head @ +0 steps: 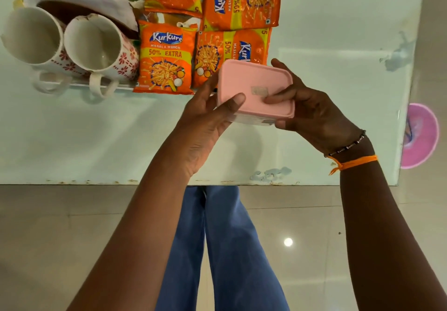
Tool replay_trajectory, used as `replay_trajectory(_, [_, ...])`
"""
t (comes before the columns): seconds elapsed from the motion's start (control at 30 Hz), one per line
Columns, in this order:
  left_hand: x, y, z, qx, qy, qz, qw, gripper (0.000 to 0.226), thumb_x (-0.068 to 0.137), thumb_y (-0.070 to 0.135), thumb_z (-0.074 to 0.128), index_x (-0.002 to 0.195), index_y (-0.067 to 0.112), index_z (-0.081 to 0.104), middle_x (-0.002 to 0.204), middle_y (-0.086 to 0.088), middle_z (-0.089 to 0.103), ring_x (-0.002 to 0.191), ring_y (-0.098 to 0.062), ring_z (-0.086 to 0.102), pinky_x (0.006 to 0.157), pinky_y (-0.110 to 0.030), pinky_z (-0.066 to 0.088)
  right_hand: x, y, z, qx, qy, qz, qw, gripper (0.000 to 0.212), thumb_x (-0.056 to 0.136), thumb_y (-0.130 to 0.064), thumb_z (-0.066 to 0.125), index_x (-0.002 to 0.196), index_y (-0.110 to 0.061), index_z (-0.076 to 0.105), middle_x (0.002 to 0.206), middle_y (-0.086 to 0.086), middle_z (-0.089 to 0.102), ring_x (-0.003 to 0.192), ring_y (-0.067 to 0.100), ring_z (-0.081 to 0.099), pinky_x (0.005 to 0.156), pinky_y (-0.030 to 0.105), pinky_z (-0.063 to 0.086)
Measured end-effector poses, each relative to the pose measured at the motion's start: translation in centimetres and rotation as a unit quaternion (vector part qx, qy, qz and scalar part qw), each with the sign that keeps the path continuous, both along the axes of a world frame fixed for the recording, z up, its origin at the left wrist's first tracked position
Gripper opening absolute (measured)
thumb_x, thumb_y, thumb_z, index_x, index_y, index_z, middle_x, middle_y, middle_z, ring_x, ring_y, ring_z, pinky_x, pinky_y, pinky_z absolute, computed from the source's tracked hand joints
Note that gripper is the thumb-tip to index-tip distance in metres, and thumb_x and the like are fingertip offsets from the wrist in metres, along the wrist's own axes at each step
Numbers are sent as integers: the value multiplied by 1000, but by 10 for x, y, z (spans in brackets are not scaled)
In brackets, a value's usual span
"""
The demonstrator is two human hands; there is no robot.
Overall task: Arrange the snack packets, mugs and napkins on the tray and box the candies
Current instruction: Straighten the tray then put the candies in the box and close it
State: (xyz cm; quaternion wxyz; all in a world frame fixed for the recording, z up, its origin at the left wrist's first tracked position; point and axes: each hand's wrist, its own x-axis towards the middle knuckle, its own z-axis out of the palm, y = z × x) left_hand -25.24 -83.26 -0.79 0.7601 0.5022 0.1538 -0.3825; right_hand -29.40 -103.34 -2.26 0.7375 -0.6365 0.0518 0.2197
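Two floral mugs [65, 47] stand left of the Kurkure packets [205, 30]. Just right of the packets, the left hand [205, 119] and right hand [312, 112] grip a closed pink box [254, 88] above the table [96, 141].

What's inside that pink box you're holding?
It cannot be seen. The pink box has its pink lid on, and the left hand and right hand hold it above the table. Only a strip of pale wall shows beneath the lid.
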Motion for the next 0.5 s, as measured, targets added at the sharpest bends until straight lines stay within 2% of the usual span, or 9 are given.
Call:
replay_trajectory(0.07, [1,-3,-2,2,6,21,1000,47,85,2,54,126,23,46,108,2,64,103,-11,61,90,-24,52,0,1,1,-16,11,2,1000,46,67,-3,72,106,-25,64,144,-15,29,141,11,24,112,47,34])
replay_trajectory(0.1, [1,-4,-2,4,10,31,999,47,85,-1,53,126,22,46,105,2,64,101,-11,61,88,-23,53,-1,3,1,-7,26,-22,999,54,66,-10,75,115,-25,58,143,-16,29,139,12,30,108,44,40])
replay_trajectory(0.17, [3,-7,-2,8,18,52,998,53,84,-4,52,131,19,43,102,0,65,100,-12,61,85,-22,54,-2,8,-1,34,93,-135,986,69,70,-16,74,130,-25,42,142,-9,36,129,15,45,95,39,52])
replay_trajectory(0.2, [3,-9,-3,10,20,61,998,56,84,-5,52,133,18,41,102,-1,65,100,-13,62,85,-23,54,-3,11,-2,48,140,-194,970,69,73,-17,70,133,-24,36,141,-3,41,124,19,50,91,39,54])
replay_trajectory(0.27, [4,-12,-3,13,21,67,997,58,84,-5,53,136,16,39,105,-2,64,103,-14,61,88,-24,54,-7,19,-5,76,233,-263,933,51,80,-15,61,128,-16,43,125,7,56,107,21,60,83,37,58])
replay_trajectory(0.33, [5,-14,-4,21,18,62,998,57,85,-3,53,137,15,38,112,-3,61,110,-16,59,92,-27,52,-10,26,-5,117,274,-284,911,19,88,-15,53,105,-8,58,99,8,65,85,19,67,78,32,60])
replay_trajectory(0.4, [3,-14,-6,32,15,55,998,53,86,-1,52,135,16,39,118,-6,59,114,-17,57,95,-28,51,-12,31,-6,126,267,-290,910,15,90,-14,50,92,-7,63,90,7,68,80,19,66,81,32,59])
replay_trajectory(0.5, [0,-10,-9,44,1,41,998,50,87,1,51,131,22,41,131,-11,53,120,-19,53,99,-30,48,-14,35,-7,126,248,-288,916,17,91,-13,48,93,-7,64,86,3,73,83,17,67,85,32,57])
